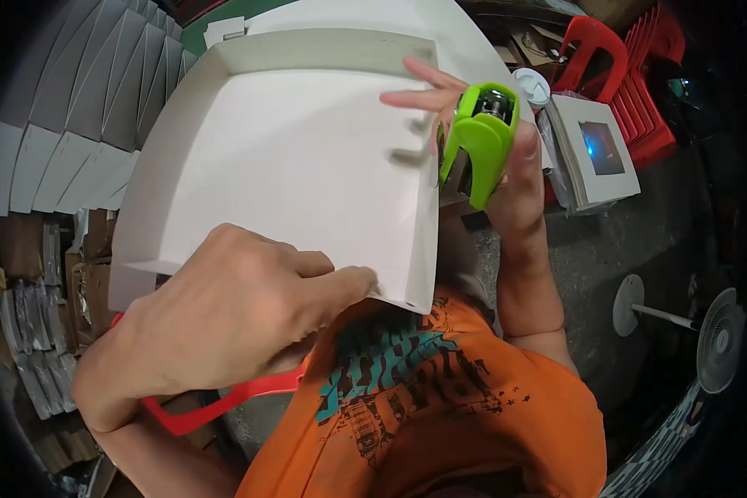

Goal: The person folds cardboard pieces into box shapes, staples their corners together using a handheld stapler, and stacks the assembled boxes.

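A shallow white cardboard box (282,158) lies in front of me, its inside facing up and its walls raised. My left hand (253,286) grips the near wall of the box close to the near right corner, fingers curled over the edge. At the right wall, a lime green stapler (485,137) is in my right hand (523,170), held against the palm with the thumb alongside. Two fingers of that hand stretch over the wall into the box. The stapler's jaw is at the wall's outer side; whether it touches is hard to tell.
Folded white and grey box pieces (91,108) are stacked at the left, above wrapped bundles (29,332). Red stacked chairs (643,100) and a white box with a dark window (589,149) stand at the right. A white fan (718,340) is at lower right.
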Available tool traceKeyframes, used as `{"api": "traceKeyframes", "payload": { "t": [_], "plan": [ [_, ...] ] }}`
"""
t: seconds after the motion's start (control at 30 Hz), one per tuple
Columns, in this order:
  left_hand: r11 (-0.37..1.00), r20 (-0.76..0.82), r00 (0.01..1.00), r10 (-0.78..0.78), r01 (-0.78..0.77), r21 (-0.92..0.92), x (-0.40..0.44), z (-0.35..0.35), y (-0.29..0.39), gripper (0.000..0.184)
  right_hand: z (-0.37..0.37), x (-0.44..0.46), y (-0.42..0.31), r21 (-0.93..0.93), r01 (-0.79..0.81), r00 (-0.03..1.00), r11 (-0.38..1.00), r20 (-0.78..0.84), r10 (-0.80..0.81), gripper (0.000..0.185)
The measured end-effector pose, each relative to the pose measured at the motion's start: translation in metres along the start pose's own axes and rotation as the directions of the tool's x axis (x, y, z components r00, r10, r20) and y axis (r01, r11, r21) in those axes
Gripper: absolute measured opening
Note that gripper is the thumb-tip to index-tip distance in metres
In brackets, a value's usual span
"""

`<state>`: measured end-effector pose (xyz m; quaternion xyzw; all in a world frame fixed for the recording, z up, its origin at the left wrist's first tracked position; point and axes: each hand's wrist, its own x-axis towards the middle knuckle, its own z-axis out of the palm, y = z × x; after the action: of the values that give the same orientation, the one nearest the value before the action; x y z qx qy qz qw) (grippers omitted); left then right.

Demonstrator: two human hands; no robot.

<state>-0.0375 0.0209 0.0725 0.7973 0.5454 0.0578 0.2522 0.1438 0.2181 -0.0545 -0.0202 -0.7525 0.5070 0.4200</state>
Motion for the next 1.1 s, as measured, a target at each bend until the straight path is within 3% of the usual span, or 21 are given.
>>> {"api": "traceKeyframes", "payload": {
  "t": [0.1, 0.23, 0.3, 0.37, 0.47, 0.67, 1.03, 1.1],
  "plan": [
    [0.998, 0.037, 0.998, -0.05, 0.052, -0.044, 0.009, -0.004, 0.005, 0.044, -0.005, -0.001, -0.005, -0.032, -0.029, 0.999, 0.999, -0.021, 0.029, 0.092],
    [0.993, -0.065, 0.996, -0.063, 0.056, -0.105, 0.029, -0.003, 0.006, 0.024, -0.002, -0.022, -0.018, 0.33, -0.023, 0.989, 0.944, -0.131, 0.07, 0.093],
    [0.99, -0.129, 0.988, -0.082, 0.066, -0.127, 0.043, -0.004, 0.007, 0.013, 0.003, -0.04, -0.028, 0.405, -0.03, 0.974, 0.914, -0.192, 0.117, 0.093],
    [0.99, -0.205, 0.976, -0.071, 0.043, -0.137, 0.058, -0.001, 0.004, 0.005, 0.006, -0.063, -0.038, 0.369, -0.084, 0.955, 0.926, -0.234, 0.18, 0.095],
    [0.99, -0.266, 0.963, -0.039, 0.001, -0.142, 0.082, 0.005, -0.005, 0.007, 0.01, -0.092, -0.044, 0.203, -0.12, 0.946, 0.972, -0.275, 0.174, 0.092],
    [0.987, -0.324, 0.945, 0.046, -0.093, -0.132, 0.105, 0.019, -0.019, 0.009, 0.007, -0.112, -0.041, 0.149, -0.147, 0.937, 0.978, -0.297, 0.186, 0.087],
    [0.974, -0.425, 0.904, 0.053, -0.141, -0.179, 0.106, 0.031, -0.029, 0.008, 0.004, -0.104, -0.042, -0.065, -0.203, 0.948, 0.977, -0.263, 0.18, 0.091],
    [0.982, -0.423, 0.904, 0.065, -0.133, -0.135, 0.106, 0.03, -0.025, 0.008, 0.0, -0.099, -0.049, -0.014, -0.265, 0.91, 0.964, -0.335, 0.245, 0.093]
  ]
}}
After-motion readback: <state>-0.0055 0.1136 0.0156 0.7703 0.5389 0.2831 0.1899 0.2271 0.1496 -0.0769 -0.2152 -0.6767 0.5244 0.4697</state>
